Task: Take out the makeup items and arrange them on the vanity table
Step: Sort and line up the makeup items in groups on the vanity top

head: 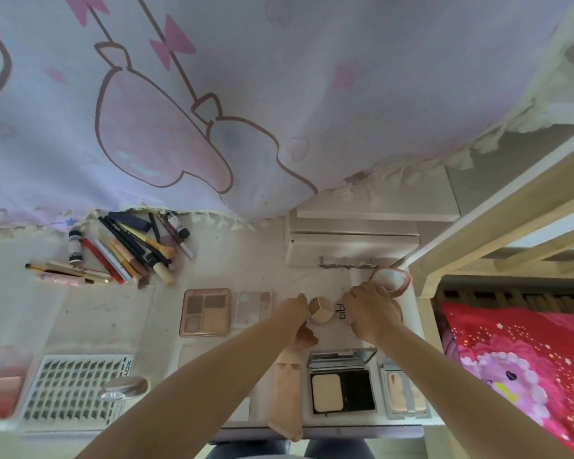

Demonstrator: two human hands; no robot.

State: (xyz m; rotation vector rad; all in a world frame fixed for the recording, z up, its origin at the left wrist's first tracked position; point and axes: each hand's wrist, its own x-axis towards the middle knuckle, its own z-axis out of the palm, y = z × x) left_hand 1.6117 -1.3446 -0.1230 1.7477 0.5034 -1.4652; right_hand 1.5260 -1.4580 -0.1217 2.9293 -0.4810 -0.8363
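Left hand (300,318) pinching round tri-colour pot (320,309) to seat it beside palettes; right hand (371,313) closed on its open lid (345,312), steadying.

A pale lilac curtain (212,94) printed with pink bows and perfume-bottle shapes fills the upper part of the view, its cream tasselled hem (428,162) hanging down over the back of the desk (90,313). The desk surface is off-white and lightly marked. To the right stands a cream wooden frame (497,233) with slats, and beyond it lies red and pink bedding (511,352) with a cartoon print. Soft, even daylight lights the room.
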